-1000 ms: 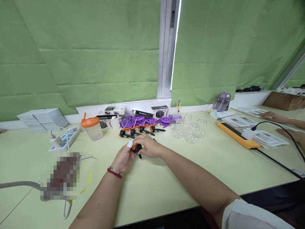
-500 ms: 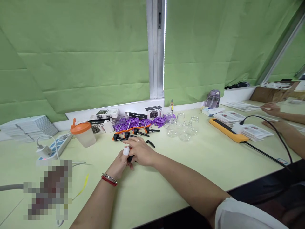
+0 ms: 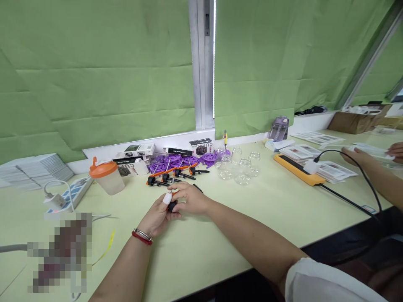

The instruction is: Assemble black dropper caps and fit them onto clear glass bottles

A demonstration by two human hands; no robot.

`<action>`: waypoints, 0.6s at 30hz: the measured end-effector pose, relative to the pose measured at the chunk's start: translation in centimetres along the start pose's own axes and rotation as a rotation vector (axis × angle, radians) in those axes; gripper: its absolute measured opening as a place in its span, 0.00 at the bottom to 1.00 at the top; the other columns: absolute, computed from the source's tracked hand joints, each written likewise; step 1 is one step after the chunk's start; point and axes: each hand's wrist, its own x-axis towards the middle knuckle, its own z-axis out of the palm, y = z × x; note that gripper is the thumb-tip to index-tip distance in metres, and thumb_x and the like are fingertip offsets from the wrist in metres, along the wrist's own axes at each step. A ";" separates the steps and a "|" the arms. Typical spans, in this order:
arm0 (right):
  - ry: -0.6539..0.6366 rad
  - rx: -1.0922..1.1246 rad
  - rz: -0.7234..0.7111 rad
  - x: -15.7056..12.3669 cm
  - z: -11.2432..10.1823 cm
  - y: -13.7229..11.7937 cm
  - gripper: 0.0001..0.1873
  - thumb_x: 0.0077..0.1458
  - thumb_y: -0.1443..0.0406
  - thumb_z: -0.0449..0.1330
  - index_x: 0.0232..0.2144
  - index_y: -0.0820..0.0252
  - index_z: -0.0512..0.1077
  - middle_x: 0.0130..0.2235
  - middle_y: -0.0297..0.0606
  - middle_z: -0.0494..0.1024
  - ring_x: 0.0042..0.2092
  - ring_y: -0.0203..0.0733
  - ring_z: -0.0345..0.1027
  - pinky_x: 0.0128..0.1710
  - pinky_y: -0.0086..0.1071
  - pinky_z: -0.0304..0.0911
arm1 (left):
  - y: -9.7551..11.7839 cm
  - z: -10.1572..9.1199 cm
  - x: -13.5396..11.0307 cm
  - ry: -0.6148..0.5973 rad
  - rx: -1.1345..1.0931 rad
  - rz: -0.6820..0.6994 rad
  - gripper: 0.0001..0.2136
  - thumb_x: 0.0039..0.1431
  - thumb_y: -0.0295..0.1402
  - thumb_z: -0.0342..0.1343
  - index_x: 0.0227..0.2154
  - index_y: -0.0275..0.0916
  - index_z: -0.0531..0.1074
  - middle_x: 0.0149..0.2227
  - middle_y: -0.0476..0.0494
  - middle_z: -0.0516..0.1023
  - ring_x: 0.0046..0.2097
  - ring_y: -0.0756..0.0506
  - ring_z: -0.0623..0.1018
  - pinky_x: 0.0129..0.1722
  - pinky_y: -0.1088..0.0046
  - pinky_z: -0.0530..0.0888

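Close together above the table, my left hand and my right hand are both closed around a small black-and-orange part. Fingers cover most of it. A thin rod sticks up above the fingertips; whether it belongs to the part I cannot tell. White wrapping covers one digit of my left hand. Just beyond, several similar black-and-orange parts with black stems lie in a row. Behind them are purple spoked plastic pieces and an orange strip. A short black piece lies partly behind my right hand.
Several clear glass jars stand right of the purple pieces. An orange-lidded cup and white power strip are at left. Farther right are a yellow power strip, its black cable, printed sheets and a co-worker's hands.
My hands have turned slightly, so more of the black-and-orange part shows. My right fingers have drawn in around it. The co-worker's hands have lifted a sheet and moved apart.
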 end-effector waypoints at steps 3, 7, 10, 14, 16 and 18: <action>0.121 0.079 0.154 -0.5 -1.6 1.4 0.09 0.48 0.66 0.66 0.35 0.57 0.79 0.53 0.41 0.73 0.54 0.43 0.66 0.55 0.37 0.58 | 0.1 0.1 0.1 0.071 0.004 -0.017 0.15 0.51 0.38 0.64 0.38 0.37 0.68 0.31 0.48 0.71 0.28 0.51 0.74 0.30 0.69 0.79; 0.213 -0.203 0.563 -1.9 -3.1 3.8 0.09 0.54 0.64 0.61 0.37 0.61 0.77 0.45 0.45 0.78 0.47 0.45 0.71 0.47 0.36 0.62 | -0.1 0.0 0.4 0.154 0.005 -0.020 0.10 0.53 0.31 0.62 0.37 0.37 0.68 0.32 0.48 0.70 0.28 0.51 0.75 0.30 0.68 0.80; 0.097 -0.347 0.800 -2.8 -3.1 5.0 0.18 0.51 0.58 0.63 0.43 0.61 0.75 0.42 0.44 0.78 0.42 0.46 0.72 0.39 0.34 0.62 | -0.3 -0.2 0.7 0.164 0.013 -0.005 0.11 0.52 0.29 0.62 0.37 0.37 0.67 0.33 0.49 0.70 0.30 0.51 0.76 0.30 0.68 0.80; 0.032 -0.496 0.826 -3.0 -2.8 5.8 0.10 0.53 0.63 0.61 0.38 0.60 0.76 0.40 0.45 0.78 0.42 0.46 0.71 0.37 0.32 0.59 | -0.3 -0.6 0.7 0.170 0.022 0.006 0.14 0.49 0.25 0.63 0.38 0.37 0.67 0.31 0.51 0.70 0.29 0.52 0.76 0.31 0.68 0.80; 0.024 -0.504 0.818 -3.0 -2.9 6.0 0.07 0.54 0.67 0.59 0.34 0.62 0.77 0.39 0.47 0.77 0.42 0.46 0.70 0.37 0.32 0.58 | -0.2 -0.7 0.7 0.184 0.011 0.008 0.14 0.48 0.24 0.63 0.37 0.37 0.67 0.30 0.52 0.69 0.28 0.52 0.75 0.32 0.68 0.80; 0.019 -0.480 0.802 -3.1 -3.2 6.0 0.08 0.55 0.68 0.57 0.34 0.63 0.77 0.40 0.48 0.77 0.42 0.46 0.70 0.37 0.32 0.58 | -0.1 -0.8 0.7 0.193 -0.010 0.000 0.13 0.48 0.24 0.62 0.36 0.36 0.67 0.30 0.51 0.70 0.29 0.51 0.76 0.32 0.67 0.80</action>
